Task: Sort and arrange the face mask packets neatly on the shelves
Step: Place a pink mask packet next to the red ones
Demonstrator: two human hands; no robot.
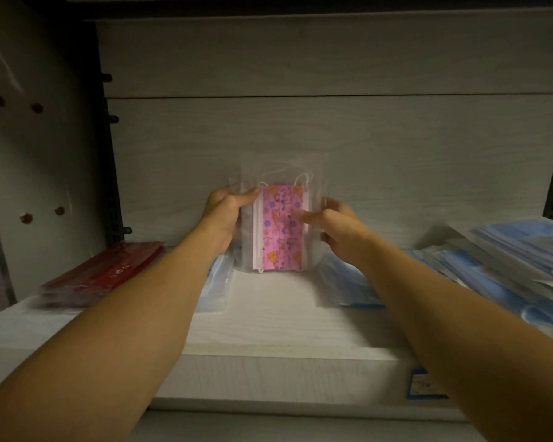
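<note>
both arms reach forward into the shelf (268, 314). the left hand (225, 215) grips the left edge of the pink mask packet (281, 224), thumb on its front; the right hand (339, 229) pinches its right edge. the packet stands upright at mid-shelf against the back panel (332, 138). red packets (106, 272) lie at the left, blue packets (508, 260) are piled at the right, and bare board shows in front.
</note>
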